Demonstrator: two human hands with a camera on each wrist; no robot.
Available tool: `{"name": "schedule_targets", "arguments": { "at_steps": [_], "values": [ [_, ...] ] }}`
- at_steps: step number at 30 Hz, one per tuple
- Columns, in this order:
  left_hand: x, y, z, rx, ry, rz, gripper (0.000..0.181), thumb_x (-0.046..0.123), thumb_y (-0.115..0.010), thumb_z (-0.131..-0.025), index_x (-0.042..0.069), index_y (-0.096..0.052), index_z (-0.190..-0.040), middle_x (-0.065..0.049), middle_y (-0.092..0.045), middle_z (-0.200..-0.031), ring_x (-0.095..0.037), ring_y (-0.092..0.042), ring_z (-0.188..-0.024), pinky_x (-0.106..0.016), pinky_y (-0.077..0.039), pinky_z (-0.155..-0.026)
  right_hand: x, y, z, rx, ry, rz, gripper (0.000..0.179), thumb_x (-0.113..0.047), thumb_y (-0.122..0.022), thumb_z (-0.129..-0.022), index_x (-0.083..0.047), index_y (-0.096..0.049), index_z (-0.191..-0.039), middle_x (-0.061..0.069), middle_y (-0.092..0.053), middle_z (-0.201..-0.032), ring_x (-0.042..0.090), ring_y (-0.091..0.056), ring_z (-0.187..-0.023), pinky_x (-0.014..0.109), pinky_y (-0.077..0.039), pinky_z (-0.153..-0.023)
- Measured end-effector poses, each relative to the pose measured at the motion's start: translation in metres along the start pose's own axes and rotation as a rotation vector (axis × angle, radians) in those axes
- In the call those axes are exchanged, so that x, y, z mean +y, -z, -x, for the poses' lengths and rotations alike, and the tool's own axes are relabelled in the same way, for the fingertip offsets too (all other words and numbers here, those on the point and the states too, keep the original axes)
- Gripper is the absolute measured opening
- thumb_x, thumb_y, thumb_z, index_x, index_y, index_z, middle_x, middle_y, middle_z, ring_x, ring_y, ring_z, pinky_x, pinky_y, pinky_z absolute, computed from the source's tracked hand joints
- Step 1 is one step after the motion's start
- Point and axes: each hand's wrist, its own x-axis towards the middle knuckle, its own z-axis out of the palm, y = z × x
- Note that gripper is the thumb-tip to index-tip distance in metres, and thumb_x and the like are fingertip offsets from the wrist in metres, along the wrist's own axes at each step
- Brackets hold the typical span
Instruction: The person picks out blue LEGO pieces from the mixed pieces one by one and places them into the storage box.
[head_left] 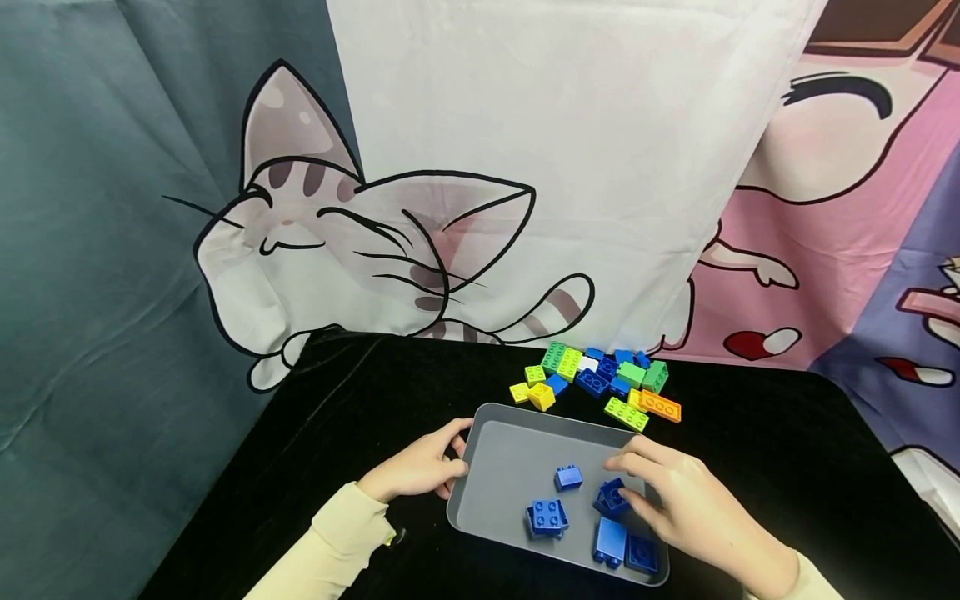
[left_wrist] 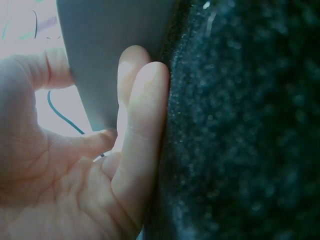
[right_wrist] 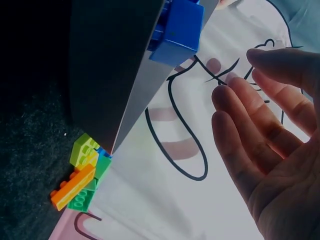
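A grey rectangular tray (head_left: 501,467) lies on a black cloth with several blue toy bricks (head_left: 609,540) in it. My left hand (head_left: 423,462) holds the tray's left end; in the left wrist view the thumb is on one side of the tray wall (left_wrist: 107,55) and fingers on the other. My right hand (head_left: 678,492) hovers over the tray's right side, next to a blue brick (head_left: 611,497). In the right wrist view its fingers (right_wrist: 232,112) are loosely bent and apart from the blue brick (right_wrist: 180,32), with nothing between them.
Behind the tray is a loose pile of bricks: green (head_left: 655,377), yellow (head_left: 541,396), lime (head_left: 627,413), orange (head_left: 660,406), blue and white. A printed cat curtain (head_left: 637,167) hangs along the back edge of the black-covered table (head_left: 360,383).
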Motion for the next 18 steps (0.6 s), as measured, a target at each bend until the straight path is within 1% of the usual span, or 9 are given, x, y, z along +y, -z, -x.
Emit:
{"name": "schedule_targets", "arguments": {
  "at_steps": [4, 7, 13, 18],
  "values": [
    [0.0, 0.0, 0.0, 0.0, -0.004, 0.008, 0.073, 0.011, -0.059, -0.093, 0.014, -0.033, -0.16, -0.009, -0.058, -0.109, -0.015, -0.07, -0.065, -0.032, -0.062, -0.056, 0.001, 0.001, 0.001, 0.017, 0.01, 0.009, 0.046, -0.008, -0.09, -0.073, -0.028, -0.072, -0.11, -0.015, -0.065, -0.103, -0.002, -0.06, -0.077, 0.016, -0.058, -0.067],
    [-0.001, 0.0, 0.0, 0.0, -0.007, 0.014, 0.073, 0.011, -0.059, -0.093, 0.015, -0.033, -0.16, -0.009, -0.058, -0.108, -0.015, -0.07, -0.065, -0.032, -0.062, -0.056, 0.002, 0.001, 0.0, 0.028, 0.022, 0.015, 0.046, -0.009, -0.091, -0.073, -0.028, -0.072, -0.11, -0.014, -0.065, -0.104, -0.005, -0.058, -0.077, 0.013, -0.057, -0.067],
    [-0.001, 0.0, 0.001, 0.0, -0.014, 0.011, 0.073, 0.012, -0.059, -0.093, 0.016, -0.033, -0.161, -0.009, -0.059, -0.109, -0.015, -0.071, -0.065, -0.032, -0.062, -0.056, 0.003, 0.003, -0.002, 0.021, 0.024, 0.036, 0.045, -0.011, -0.091, -0.072, -0.027, -0.072, -0.11, -0.015, -0.066, -0.104, -0.006, -0.058, -0.08, 0.016, -0.059, -0.069],
    [-0.001, 0.0, 0.001, 0.001, -0.015, 0.011, 0.073, 0.011, -0.059, -0.092, 0.016, -0.034, -0.16, -0.009, -0.06, -0.109, -0.015, -0.071, -0.066, -0.032, -0.062, -0.056, 0.006, 0.007, -0.011, 0.02, 0.037, 0.095, 0.043, -0.014, -0.092, -0.073, -0.027, -0.073, -0.109, -0.015, -0.066, -0.106, -0.003, -0.061, -0.083, 0.018, -0.06, -0.072]
  ]
}}
